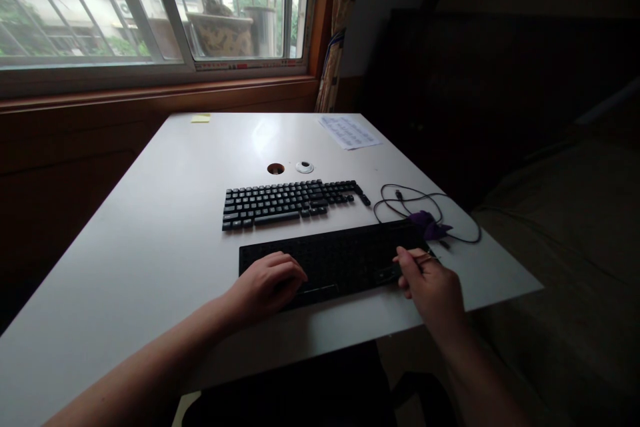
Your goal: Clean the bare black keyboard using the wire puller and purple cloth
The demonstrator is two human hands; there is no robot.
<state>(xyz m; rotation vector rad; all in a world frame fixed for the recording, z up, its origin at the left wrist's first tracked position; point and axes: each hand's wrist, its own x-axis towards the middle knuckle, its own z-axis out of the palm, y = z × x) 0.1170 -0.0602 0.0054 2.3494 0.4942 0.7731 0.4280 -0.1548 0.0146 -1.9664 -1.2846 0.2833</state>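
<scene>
A black keyboard base (pixel 345 253), apparently stripped of its keycaps, lies near the front edge of the desk. My left hand (pixel 273 278) rests at its left part with the fingers curled in; whatever may be inside them is hidden. Over the base's right end, my right hand (pixel 425 278) is closed in a pinch around a thin wire-like tool (pixel 434 255), of which only a short bit shows. Behind the base, loose black keycaps (pixel 275 203) are laid out in keyboard order on the desk.
A purple cloth (pixel 429 225) and a looped black cable (pixel 463 213) lie by the base's right end. Farther back on the white desk (pixel 150 213) are a round cable hole (pixel 275 169), its cover ring (pixel 305 167), printed sheets (pixel 350 131) and a yellow sticky note (pixel 201 119).
</scene>
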